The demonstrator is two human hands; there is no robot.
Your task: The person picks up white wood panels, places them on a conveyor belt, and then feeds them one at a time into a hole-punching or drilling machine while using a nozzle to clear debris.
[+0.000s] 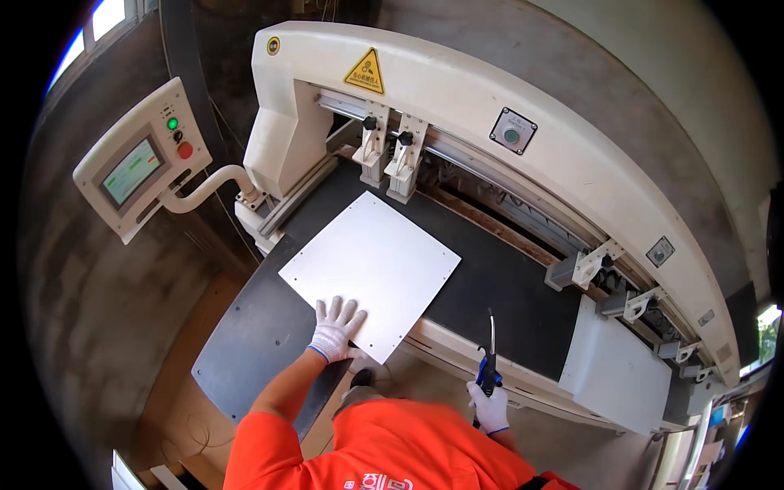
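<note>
A white square panel with small holes along its edges lies turned at an angle on the dark machine bed, its near corner reaching over the front edge. My left hand, in a white knit glove, rests on the panel's near left edge with the fingers spread. Off to the right, in front of the bed, my gloved right hand grips a black and blue air blow gun. The gun's thin bent metal nozzle points up toward the bed. Part of its handle is hidden by the fingers.
A cream drilling machine arches behind the bed, with clamp units hanging by the panel. A control screen with buttons stands at left on a bent arm. The grey side table adjoins the bed; a white panel stands at right.
</note>
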